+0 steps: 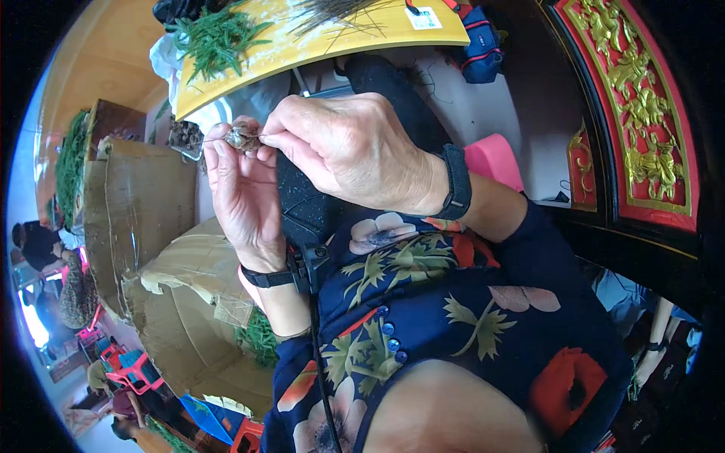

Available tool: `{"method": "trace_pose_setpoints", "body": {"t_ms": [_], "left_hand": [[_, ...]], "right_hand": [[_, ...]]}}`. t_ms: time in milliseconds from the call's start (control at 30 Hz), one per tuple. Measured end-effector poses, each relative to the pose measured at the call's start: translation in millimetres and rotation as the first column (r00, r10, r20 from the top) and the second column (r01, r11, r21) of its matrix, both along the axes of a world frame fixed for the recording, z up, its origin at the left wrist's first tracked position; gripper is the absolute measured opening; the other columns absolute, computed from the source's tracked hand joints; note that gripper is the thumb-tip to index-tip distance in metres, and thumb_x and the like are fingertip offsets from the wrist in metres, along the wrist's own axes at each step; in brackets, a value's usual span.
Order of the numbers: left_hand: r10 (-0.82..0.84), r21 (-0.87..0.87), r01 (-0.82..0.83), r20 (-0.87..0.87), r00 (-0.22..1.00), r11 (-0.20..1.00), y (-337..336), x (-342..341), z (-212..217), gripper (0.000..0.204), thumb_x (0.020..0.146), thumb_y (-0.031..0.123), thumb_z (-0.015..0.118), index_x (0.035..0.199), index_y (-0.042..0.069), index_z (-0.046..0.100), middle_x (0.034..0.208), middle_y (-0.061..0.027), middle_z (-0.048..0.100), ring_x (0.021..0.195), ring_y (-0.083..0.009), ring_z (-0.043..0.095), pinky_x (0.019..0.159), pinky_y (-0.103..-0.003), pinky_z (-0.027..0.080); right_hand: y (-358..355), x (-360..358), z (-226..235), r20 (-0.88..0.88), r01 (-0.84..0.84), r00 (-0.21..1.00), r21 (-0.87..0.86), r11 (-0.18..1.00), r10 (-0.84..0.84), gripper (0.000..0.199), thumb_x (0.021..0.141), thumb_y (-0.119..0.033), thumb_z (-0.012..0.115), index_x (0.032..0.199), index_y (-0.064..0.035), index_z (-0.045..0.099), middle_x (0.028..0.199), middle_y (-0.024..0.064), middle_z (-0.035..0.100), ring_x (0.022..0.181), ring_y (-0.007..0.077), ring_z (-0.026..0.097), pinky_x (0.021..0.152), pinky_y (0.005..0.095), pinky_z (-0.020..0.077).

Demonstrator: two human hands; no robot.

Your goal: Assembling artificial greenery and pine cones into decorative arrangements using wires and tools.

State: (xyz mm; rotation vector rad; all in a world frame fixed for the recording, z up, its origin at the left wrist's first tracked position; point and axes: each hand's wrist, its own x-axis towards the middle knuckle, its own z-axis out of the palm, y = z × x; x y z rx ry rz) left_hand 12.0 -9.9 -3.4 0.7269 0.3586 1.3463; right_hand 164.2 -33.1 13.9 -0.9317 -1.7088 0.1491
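Head view. Clock directions are read from the centre of the picture. Two bare hands meet near 10 o'clock around one small brown, shiny lump [243, 138] with a thin dark strand [202, 141] projecting from it. The left hand [245, 192], palm turned up, grips the lump between thumb and fingertips; the right hand [340, 140], back uppermost, pinches the strand between thumb and forefinger just beside the lump, toward 3 o'clock. Two black wristbands are worn, one per wrist. At 12 o'clock lies one yellow worktop [427, 38], bearing one heap of green sprigs [219, 39] toward 11 o'clock and one bundle of thin dark sticks [340, 15]. One blue bag [480, 49] hangs beside its end at 1 o'clock. Torn cardboard [143, 208] stands at 9 o'clock and continues to 8 o'clock; whether it forms one box or two cannot be told. One pink seat [495, 160] and one gilt-carved red panel [642, 106] occupy 2 o'clock, the panel farther out. Four blue buttons [387, 329] run down the floral garment at 6 o'clock.
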Motion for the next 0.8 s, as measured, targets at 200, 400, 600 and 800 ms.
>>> {"method": "trace_pose_setpoints", "body": {"t_ms": [200, 400, 600, 800], "left_hand": [[-0.073, -0.022, 0.075, 0.068, 0.995, 0.997, 0.9, -4.0, -4.8, 0.021, 0.091, 0.018, 0.049, 0.109, 0.007, 0.049, 0.107, -0.0132, 0.052, 0.088, -0.0165, 0.052, 0.074, -0.027, 0.045], [-0.129, 0.003, 0.129, 0.097, 0.987, 0.992, 0.4, -2.5, -6.7, 0.022, 0.092, 0.021, 0.049, 0.109, 0.006, 0.048, 0.107, -0.013, 0.051, 0.089, -0.0175, 0.053, 0.078, -0.029, 0.045], [-0.099, 0.016, 0.098, 0.156, 0.983, 0.995, -0.5, 7.6, -5.2, 0.023, 0.091, 0.021, 0.049, 0.109, 0.006, 0.047, 0.105, -0.0119, 0.051, 0.083, -0.0162, 0.051, 0.076, -0.028, 0.045], [-0.102, 0.037, 0.098, 0.135, 0.986, 0.994, -3.9, 8.7, -4.4, 0.023, 0.091, 0.022, 0.051, 0.108, 0.006, 0.046, 0.1, -0.0096, 0.05, 0.072, -0.0133, 0.044, 0.071, -0.026, 0.042]], "right_hand": [[0.5, 1.1, 1.8, -0.067, -0.028, 0.997, -0.044, 0.999, 0.025, 0.006, 0.076, -0.002, 0.062, 0.077, -0.0027, 0.056, 0.064, 0.0105, 0.06, 0.058, 0.0255, 0.061, 0.049, 0.0291, 0.0476], [6.6, 6.3, 2.3, -0.121, -0.114, 0.987, -0.07, 0.991, 0.105, 0.004, 0.077, -0.002, 0.061, 0.078, -0.0011, 0.058, 0.064, 0.0105, 0.061, 0.057, 0.0228, 0.062, 0.05, 0.0271, 0.0481], [9.3, 8.6, 0.7, -0.204, -0.246, 0.956, -0.16, 0.956, 0.212, 0.003, 0.079, -0.002, 0.059, 0.08, 0.0006, 0.059, 0.065, 0.0095, 0.063, 0.058, 0.0153, 0.063, 0.051, 0.0241, 0.0481], [12.3, 9.8, 2.9, -0.274, -0.348, 0.917, -0.199, 0.916, 0.289, 0.004, 0.081, -0.002, 0.057, 0.078, 0.0014, 0.058, 0.065, 0.0093, 0.063, 0.057, 0.0145, 0.062, 0.051, 0.0236, 0.0478]]}}
